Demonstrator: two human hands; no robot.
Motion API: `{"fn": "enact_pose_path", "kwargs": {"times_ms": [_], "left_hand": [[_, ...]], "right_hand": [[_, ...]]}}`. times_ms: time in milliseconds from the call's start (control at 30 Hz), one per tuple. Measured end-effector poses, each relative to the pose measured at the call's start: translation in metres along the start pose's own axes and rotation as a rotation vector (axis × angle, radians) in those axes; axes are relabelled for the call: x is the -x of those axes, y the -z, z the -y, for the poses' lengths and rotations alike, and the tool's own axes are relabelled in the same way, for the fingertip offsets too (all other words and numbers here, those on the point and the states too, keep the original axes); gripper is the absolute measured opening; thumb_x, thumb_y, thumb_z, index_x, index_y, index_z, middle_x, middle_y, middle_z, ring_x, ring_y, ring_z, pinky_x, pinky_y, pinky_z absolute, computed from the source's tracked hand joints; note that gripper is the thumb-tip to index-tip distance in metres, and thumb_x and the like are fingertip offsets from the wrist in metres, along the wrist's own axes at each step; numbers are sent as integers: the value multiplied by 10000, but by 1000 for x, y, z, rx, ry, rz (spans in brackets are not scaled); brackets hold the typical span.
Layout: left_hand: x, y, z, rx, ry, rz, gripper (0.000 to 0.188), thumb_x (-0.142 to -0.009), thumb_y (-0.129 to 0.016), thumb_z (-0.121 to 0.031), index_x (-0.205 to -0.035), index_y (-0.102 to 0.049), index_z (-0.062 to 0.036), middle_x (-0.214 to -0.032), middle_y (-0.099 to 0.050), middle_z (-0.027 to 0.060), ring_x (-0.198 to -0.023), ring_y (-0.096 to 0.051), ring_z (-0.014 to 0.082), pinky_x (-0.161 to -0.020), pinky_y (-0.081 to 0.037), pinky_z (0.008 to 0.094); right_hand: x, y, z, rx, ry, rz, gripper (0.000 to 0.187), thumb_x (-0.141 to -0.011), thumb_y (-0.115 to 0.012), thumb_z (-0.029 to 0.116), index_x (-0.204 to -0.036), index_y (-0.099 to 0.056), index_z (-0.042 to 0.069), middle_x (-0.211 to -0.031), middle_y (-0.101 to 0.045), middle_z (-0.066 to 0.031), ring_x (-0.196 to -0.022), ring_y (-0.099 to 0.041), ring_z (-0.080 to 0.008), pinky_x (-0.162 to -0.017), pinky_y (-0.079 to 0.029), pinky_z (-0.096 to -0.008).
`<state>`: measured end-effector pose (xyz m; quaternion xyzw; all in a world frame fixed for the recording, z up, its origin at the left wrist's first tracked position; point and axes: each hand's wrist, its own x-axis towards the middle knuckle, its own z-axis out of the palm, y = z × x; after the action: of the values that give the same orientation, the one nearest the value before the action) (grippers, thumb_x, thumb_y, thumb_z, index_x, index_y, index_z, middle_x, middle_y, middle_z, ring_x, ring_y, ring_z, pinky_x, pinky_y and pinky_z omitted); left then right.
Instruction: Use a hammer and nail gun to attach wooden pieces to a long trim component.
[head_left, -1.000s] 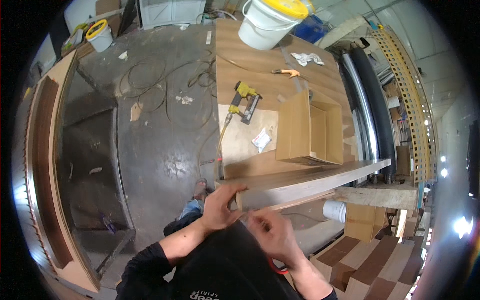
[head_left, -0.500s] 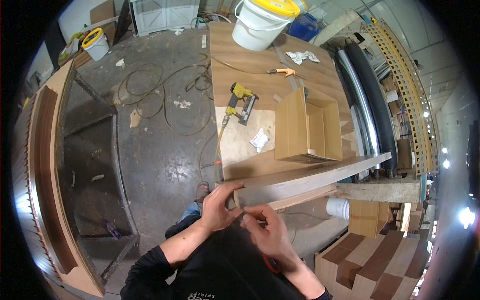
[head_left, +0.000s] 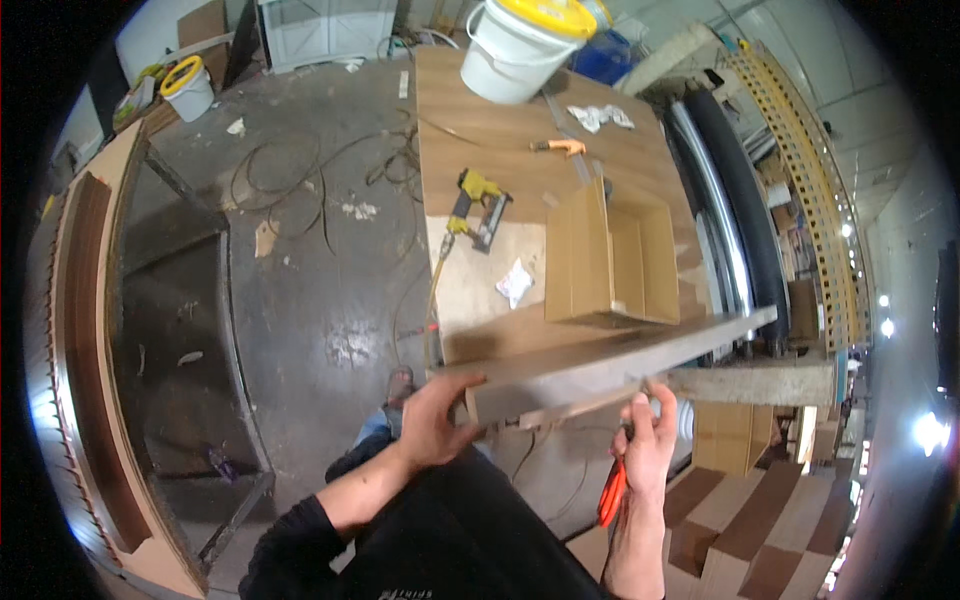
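Note:
A long board with a greyish-white edge [head_left: 610, 370] lies across the near side of the table and reaches toward the rollers on the right. My left hand [head_left: 432, 425] is closed round its near left end, fingers over the top and thumb beneath. Further along the same edge, my right hand [head_left: 648, 430] has its thumb and fingertips together close to the board's lower side. Loop-shaped red handles [head_left: 612, 495] stick out below the right palm; the working end of that tool is hidden, so its kind is unclear.
On the table [head_left: 480, 330] lie a yellow-black nail gun [head_left: 475, 208] with its hose, an open cardboard box [head_left: 580, 260], an orange air blow gun [head_left: 565, 147] and a white bucket [head_left: 515, 60]. Rollers [head_left: 715, 200] line the right side. Stacked cartons [head_left: 740, 520] stand lower right.
My right hand has moved right along the board, away from its left end, bringing the red handles into fuller view. My left hand stays at the board's end.

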<state>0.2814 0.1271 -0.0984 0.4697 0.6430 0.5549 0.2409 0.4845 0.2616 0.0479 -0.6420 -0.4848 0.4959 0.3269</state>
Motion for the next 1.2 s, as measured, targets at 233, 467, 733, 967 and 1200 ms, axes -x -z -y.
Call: {"fn": "enact_pose_path", "kwargs": {"times_ms": [233,467,733,967,1200], "left_hand": [[2,-4,0,61,10,-51,610,-669,-853,-93,-1235,-624,-66,-1166,-682,139,-1085,-658,338,-918,-533,393],[-2,-1,-3,81,5,-73,623,-662,-860,-104,-1236,-622,-63,-1177,-680,131,-1094,-655,335,-922,-527,388],[-3,-2,-5,75,-8,-58,618,-671,-852,-106,-1244,-624,-65,-1177,-681,134,-1094,-655,331,-919,-530,382],[2,-4,-2,6,-22,-62,605,-651,-795,-8,-1228,-622,-57,-1187,-678,147,-1108,-653,346,-927,-534,394],[2,-8,-1,18,-9,-86,621,-649,-811,-5,-1236,-617,-68,-1193,-679,147,-1109,-654,345,-927,-534,391]], "right_hand": [[42,-45,-26,300,189,507,247,-1000,-601,110,-1234,-566,41,-844,-666,-49,-523,-497,-69,-468,-395,-231],[55,-64,-20,375,197,661,253,-998,-620,137,-1216,-602,11,-862,-691,-75,-585,-538,-64,-510,-422,-232],[76,-76,-18,507,389,874,200,-979,-637,127,-1139,-652,7,-939,-725,-113,-769,-651,-118,-679,-513,-263],[66,-66,-22,291,156,778,241,-992,-622,126,-1202,-618,8,-984,-694,-89,-867,-657,-128,-744,-518,-273],[59,-69,-27,295,175,707,266,-1002,-618,151,-1232,-575,24,-898,-682,-77,-767,-616,-100,-616,-471,-240]]}}
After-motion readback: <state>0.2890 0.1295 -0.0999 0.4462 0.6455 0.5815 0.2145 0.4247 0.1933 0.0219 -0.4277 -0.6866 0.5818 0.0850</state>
